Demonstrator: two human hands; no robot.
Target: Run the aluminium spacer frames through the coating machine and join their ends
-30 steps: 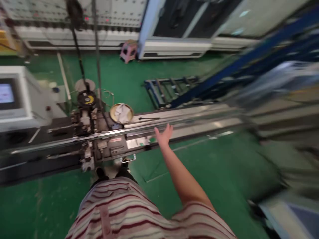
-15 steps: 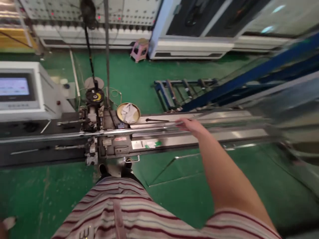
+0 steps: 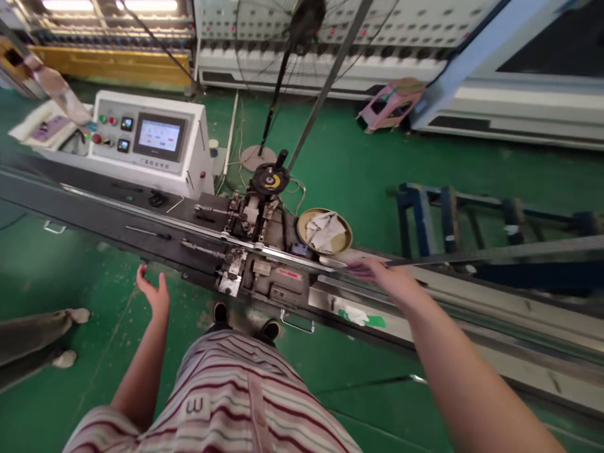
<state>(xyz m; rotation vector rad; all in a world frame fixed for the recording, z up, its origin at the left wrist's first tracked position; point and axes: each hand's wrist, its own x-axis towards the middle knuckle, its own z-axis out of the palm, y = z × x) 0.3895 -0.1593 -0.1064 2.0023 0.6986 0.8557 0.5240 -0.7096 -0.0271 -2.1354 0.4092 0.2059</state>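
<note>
My right hand (image 3: 379, 274) lies over the long thin metal strip (image 3: 292, 257), its fingers stretched out and touching or just above it; blur hides the exact contact. That strip runs lengthwise along the dark machine bed and through a clamp-like unit (image 3: 252, 217) topped by a black handwheel (image 3: 270, 180). Off the bed's near edge, my left hand (image 3: 155, 292) hangs in the air with fingers apart, holding nothing. A round yellowish dish (image 3: 348, 242) with crumpled white paper or cloth (image 3: 325, 230) stands just left of my right hand.
A white control box (image 3: 146, 141) with a lit screen sits at the bed's far left. Behind are a pink stool (image 3: 394, 104), a blue rack (image 3: 425, 220) and a fan's pole (image 3: 276, 94). Another person's legs (image 3: 35, 340) are at left. Metal handles (image 3: 298, 324) project from the near edge.
The view has swung left, bringing the whole control box and the other person's legs into sight. My left hand has come into view. My right hand is now closer to the dish.
</note>
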